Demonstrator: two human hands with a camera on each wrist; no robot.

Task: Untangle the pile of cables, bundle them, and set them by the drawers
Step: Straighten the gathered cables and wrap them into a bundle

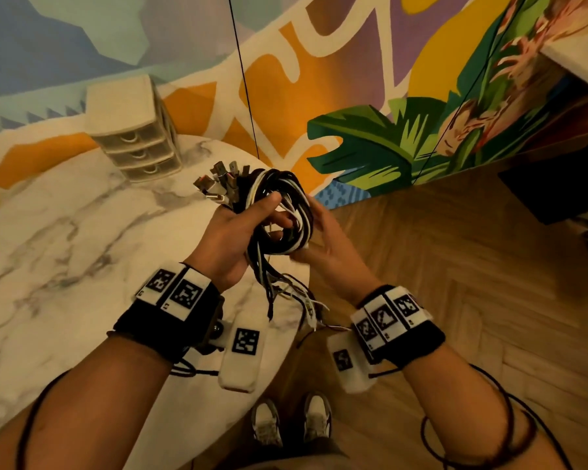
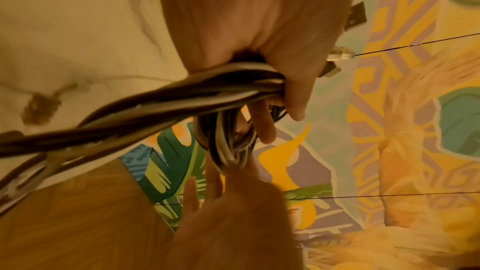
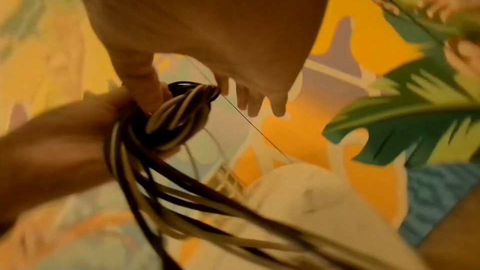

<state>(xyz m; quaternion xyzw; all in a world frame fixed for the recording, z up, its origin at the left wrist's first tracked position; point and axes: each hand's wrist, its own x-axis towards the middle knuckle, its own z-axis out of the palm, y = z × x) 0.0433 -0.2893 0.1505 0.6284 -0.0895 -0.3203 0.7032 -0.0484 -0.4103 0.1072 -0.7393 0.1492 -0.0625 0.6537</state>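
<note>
Marble surface (image 1: pixel 65 232) with small drawers (image 1: pixel 133 130) at its far edge, left hand (image 1: pixel 231 232) grasping coiled cable bundle (image 1: pixel 279 212) above surface edge, right hand (image 1: pixel 323 239) flat against coil, fingers straight, loose ends hanging below.

A white marble-patterned round table (image 1: pixel 65 232) was seen to the left of and beneath both hands. On it, far ahead of the left hand (image 1: pixel 230 235) near the table's back edge, a small beige three-drawer unit (image 1: pixel 133 130) was stood. To the right of the hands, a wooden herringbone floor (image 1: pixel 455 283) was laid, on which two pale shoes (image 1: pixel 291 422) were planted.
</note>
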